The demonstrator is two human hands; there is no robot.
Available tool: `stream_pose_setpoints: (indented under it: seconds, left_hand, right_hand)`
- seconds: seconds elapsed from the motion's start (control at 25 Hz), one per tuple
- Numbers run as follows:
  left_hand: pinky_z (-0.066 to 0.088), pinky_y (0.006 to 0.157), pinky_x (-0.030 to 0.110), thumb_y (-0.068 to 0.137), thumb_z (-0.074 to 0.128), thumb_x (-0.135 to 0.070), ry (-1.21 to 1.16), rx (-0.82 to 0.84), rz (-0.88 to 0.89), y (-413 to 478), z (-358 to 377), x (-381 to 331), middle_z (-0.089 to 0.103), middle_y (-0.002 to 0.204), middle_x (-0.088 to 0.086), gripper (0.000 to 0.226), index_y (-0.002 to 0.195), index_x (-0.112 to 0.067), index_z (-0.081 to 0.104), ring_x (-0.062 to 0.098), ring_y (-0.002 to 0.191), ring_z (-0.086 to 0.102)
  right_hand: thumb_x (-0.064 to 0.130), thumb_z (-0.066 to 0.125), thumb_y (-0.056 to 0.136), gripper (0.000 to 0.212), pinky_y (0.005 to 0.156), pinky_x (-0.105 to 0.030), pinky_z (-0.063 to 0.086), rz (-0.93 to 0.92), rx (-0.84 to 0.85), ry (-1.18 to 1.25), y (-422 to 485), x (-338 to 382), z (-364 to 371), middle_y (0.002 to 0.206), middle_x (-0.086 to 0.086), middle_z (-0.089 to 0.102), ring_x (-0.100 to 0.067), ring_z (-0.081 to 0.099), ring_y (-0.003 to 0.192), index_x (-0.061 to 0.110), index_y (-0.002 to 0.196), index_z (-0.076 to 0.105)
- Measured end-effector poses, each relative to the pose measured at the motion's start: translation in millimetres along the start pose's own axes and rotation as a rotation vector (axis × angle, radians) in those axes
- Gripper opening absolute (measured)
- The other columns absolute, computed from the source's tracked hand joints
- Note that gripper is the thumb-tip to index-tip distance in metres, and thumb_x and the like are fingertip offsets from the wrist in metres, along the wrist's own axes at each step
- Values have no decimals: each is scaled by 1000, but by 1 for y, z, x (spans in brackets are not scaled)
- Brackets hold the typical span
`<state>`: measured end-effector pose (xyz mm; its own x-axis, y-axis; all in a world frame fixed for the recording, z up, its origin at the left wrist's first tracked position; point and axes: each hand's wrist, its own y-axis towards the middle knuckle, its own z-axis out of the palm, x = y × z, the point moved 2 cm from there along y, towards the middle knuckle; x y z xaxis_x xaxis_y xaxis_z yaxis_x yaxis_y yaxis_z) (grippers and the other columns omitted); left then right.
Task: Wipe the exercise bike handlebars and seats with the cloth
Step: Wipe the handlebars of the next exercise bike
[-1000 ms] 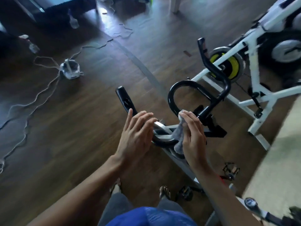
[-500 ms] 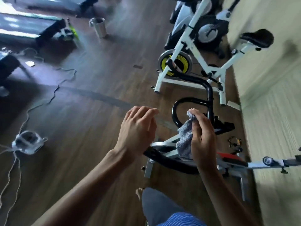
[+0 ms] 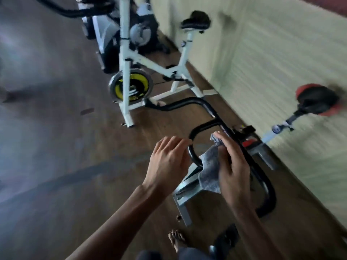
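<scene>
We clasp the cloth (image 3: 209,171) in our right hand (image 3: 232,166) on the handlebar (image 3: 269,194), running 11 to 5 o'clock; our left hand (image 3: 167,162) sits at 9 o'clock, grip unclear.

So the black tubular handlebar (image 3: 206,126) sits front and centre, over the grey metal base frame (image 3: 185,190) on the wooden floor (image 3: 56,166). The right grip (image 3: 234,166) is on its near loop with the grey cloth (image 3: 209,171) pinned under it, hanging down on the left. The left grip (image 3: 169,160) is just left of that loop, fingertips right at the bar. Behind it stands the white-framed exercise bike (image 3: 124,59), its black seat (image 3: 196,20) close to the pale ribbed wall (image 3: 281,53) on the right. The red-and-black seat (image 3: 317,102) is far right, in front of that wall.
</scene>
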<state>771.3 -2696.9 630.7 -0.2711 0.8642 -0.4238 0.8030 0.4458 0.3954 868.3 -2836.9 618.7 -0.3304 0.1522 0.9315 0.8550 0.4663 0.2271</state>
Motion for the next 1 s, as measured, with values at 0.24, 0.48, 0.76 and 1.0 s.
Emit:
stream_pose_setpoints:
  seconds: [0.24, 0.48, 0.76, 1.0]
  left_hand:
    - [44, 86, 29, 89, 59, -7, -273, 130, 371, 37, 18, 8, 69, 107, -2, 23, 107, -15, 71, 18, 100, 60]
    - [52, 89, 39, 90, 52, -10, -646, 347, 679, 16, 17, -16, 68, 112, 2, 29, 113, -12, 70, 22, 104, 62]
    - [50, 94, 43, 102, 50, -12, -802, 510, 960, -4, 44, -63, 67, 115, 8, 25, 115, -4, 69, 27, 110, 62]
    - [53, 88, 44, 101, 50, -12, -933, 526, 1012, 13, 43, -69, 69, 108, 10, 24, 107, -2, 70, 26, 102, 64]
  right_hand:
    - [8, 46, 105, 33, 100, -6, 38, 113, -377, -222, -19, 31, 9, 134, 10, 63, 9, 51, 126, 16, 132, 64]
    - [9, 47, 105, 33, 106, -23, 43, 308, -826, -376, -80, 59, 12, 132, 9, 64, -1, 55, 126, 19, 130, 66]
    - [8, 52, 102, 31, 102, -12, 42, 405, -1220, -328, -115, 74, 5, 126, 13, 66, 7, 55, 120, 21, 127, 67]
    - [10, 54, 102, 32, 98, -8, 42, 473, -1398, -267, -107, 85, 27, 127, 13, 66, 9, 55, 119, 21, 128, 68]
